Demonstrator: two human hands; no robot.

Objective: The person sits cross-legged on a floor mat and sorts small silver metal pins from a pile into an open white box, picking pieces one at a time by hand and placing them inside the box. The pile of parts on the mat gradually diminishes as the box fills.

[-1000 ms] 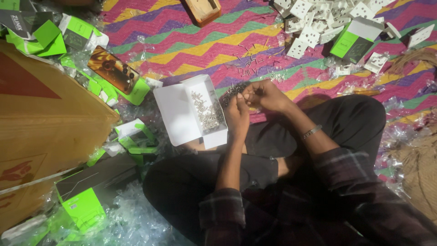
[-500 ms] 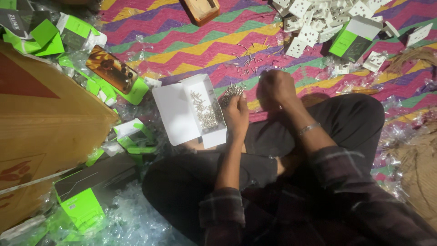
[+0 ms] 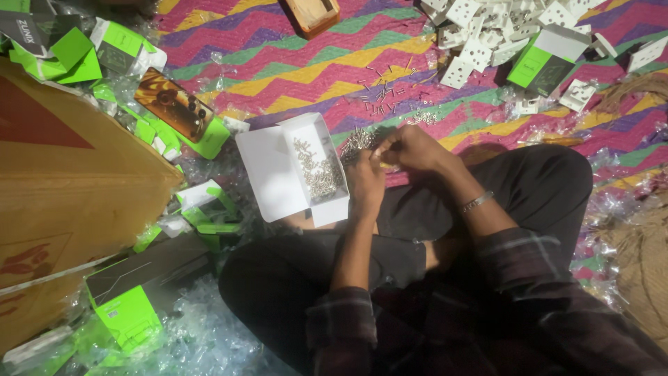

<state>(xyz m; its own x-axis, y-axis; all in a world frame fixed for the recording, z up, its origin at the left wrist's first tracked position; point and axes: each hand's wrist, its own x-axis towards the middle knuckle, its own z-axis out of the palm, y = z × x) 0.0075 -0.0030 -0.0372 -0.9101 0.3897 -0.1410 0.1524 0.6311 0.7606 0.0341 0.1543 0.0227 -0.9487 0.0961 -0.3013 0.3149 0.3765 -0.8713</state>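
Note:
I sit cross-legged on a zigzag-patterned mat (image 3: 292, 76). My left hand (image 3: 367, 182) is cupped around a bunch of small metal screws (image 3: 358, 141) that stick out above its fingers. My right hand (image 3: 412, 147) is closed beside it, its fingertips touching the same bunch. An open white box (image 3: 316, 170) with several screws in its tray lies just left of my hands, its lid flap spread out to the left. Loose screws (image 3: 383, 97) lie scattered on the mat just beyond my hands.
A pile of white plastic socket plates (image 3: 501, 28) and a green-and-white carton (image 3: 550, 59) lie at the far right. More green cartons (image 3: 125, 306), clear plastic wrappers (image 3: 202, 341), a phone (image 3: 174, 104) and a big cardboard box (image 3: 62, 195) crowd the left. A wooden block (image 3: 313, 14) lies ahead.
My right hand lifted away toward the loose screws on the mat, then came back against my left hand. The left hand and white box stayed in place.

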